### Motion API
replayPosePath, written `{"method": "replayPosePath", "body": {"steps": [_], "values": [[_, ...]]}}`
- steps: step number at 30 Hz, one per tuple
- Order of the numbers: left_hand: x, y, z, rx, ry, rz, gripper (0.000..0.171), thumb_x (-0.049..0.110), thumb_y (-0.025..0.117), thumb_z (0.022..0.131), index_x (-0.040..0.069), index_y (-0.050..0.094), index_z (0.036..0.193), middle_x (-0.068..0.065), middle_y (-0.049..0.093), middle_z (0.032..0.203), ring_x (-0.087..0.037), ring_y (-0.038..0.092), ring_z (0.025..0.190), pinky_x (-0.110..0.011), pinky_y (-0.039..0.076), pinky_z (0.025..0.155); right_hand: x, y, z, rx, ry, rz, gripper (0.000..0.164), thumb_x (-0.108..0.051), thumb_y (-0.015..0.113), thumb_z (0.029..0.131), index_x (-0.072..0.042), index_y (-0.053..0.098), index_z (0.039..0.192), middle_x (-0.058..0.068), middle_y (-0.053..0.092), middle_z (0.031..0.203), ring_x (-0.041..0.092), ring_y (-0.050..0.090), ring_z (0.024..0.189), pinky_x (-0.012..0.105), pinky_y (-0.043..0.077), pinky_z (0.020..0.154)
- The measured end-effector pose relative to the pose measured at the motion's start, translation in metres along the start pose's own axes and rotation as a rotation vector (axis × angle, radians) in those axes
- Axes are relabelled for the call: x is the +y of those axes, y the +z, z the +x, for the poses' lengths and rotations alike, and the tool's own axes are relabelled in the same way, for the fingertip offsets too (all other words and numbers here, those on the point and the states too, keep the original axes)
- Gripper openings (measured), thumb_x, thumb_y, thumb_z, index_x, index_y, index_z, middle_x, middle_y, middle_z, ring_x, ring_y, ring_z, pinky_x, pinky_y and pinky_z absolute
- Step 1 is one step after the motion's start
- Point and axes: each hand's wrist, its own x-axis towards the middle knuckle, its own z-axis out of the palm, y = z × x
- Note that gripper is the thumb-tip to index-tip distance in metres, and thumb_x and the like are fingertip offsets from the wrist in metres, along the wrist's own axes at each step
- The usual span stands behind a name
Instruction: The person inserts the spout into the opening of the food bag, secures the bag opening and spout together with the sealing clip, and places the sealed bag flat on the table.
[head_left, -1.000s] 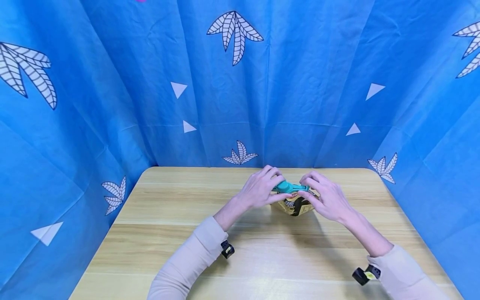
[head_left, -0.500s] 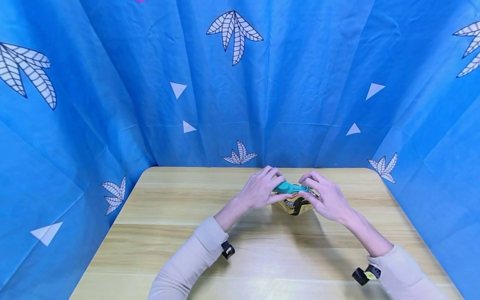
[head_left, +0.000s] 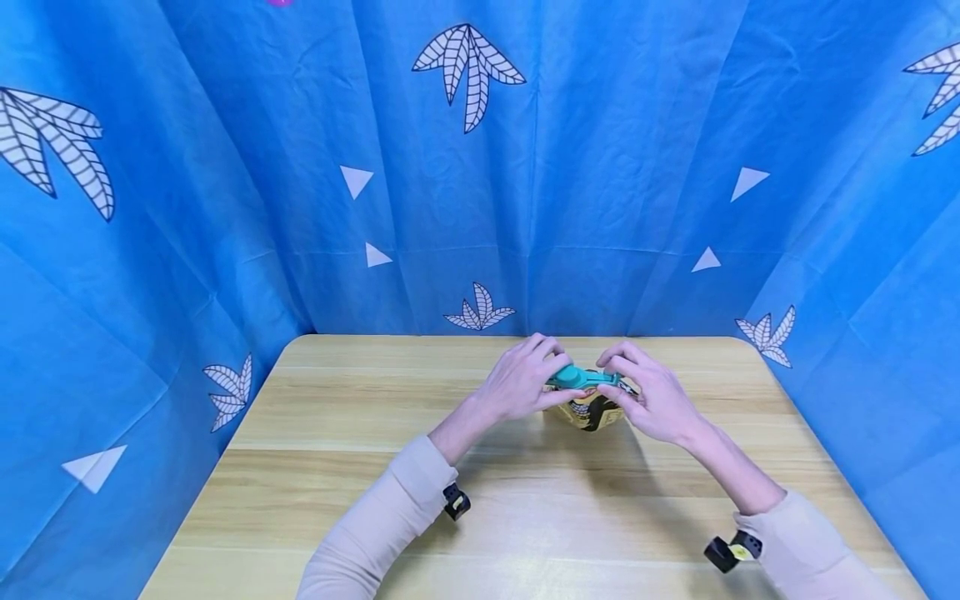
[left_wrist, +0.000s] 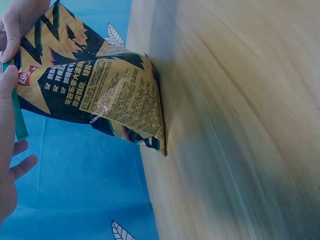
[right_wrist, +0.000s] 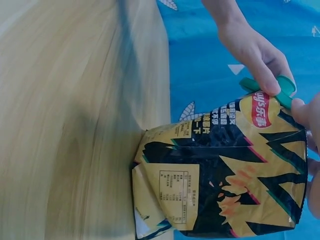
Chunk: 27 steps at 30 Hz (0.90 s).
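A gold and black Lay's chip bag stands upright on the table, its bottom touching the wood in both wrist views. A teal bag clip lies across the bag's top edge. My left hand pinches the clip's left part, thumb in front and fingers behind. At the other end, my right hand pinches the bag's top edge and the clip's right end between thumb and fingers. In the right wrist view, the clip has a rounded part near the left thumb. Whether the clip is fastened cannot be told.
The bag is on the far part of the light wooden table. Blue curtains with white leaf prints hang behind the table and along both sides. Black wrist cameras sit on both cuffs.
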Motion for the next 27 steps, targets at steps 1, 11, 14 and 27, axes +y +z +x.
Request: {"method": "replayPosePath", "body": {"steps": [1,11,14,27], "values": [[-0.0002,0.0000,-0.0003,-0.001,0.000,0.002,0.041,0.057,0.072,0.094,0.019,0.068,0.108,-0.002,0.069,0.117,-0.015,0.058,0.100,-0.021,0.049,0.073,0.0003,0.0001,-0.0002,0.003,0.003,-0.006,0.017,-0.008,0.079,0.089,-0.016,0.072,0.102,0.002,0.067,0.116,0.014,0.063,0.093,0.032,0.051,0.068],[-0.0025,-0.0003,-0.0020,0.014,0.005,0.004,0.040,0.056,0.073,0.094,0.019,0.067,0.107,0.000,0.068,0.113,-0.015,0.058,0.101,-0.021,0.048,0.072,0.0040,0.0046,-0.0031,0.046,0.018,-0.027,0.015,-0.017,0.081,0.087,-0.016,0.070,0.097,0.002,0.068,0.112,0.020,0.069,0.090,0.035,0.054,0.066],[-0.0027,0.0000,-0.0019,0.014,0.003,0.002,0.040,0.056,0.073,0.094,0.018,0.067,0.107,-0.001,0.068,0.112,-0.015,0.058,0.101,-0.021,0.048,0.072,0.0034,0.0061,-0.0037,0.050,0.043,0.027,0.015,-0.012,0.081,0.089,-0.016,0.068,0.095,0.003,0.068,0.112,0.016,0.071,0.087,0.035,0.058,0.065],[-0.0022,0.0011,-0.0018,0.022,0.012,0.028,0.041,0.057,0.073,0.094,0.019,0.067,0.107,-0.001,0.069,0.115,-0.014,0.059,0.100,-0.020,0.049,0.072,0.0043,0.0092,-0.0036,0.040,0.045,0.179,0.023,0.002,0.078,0.090,-0.016,0.063,0.090,0.006,0.065,0.114,0.001,0.062,0.086,0.015,0.053,0.072]]}}
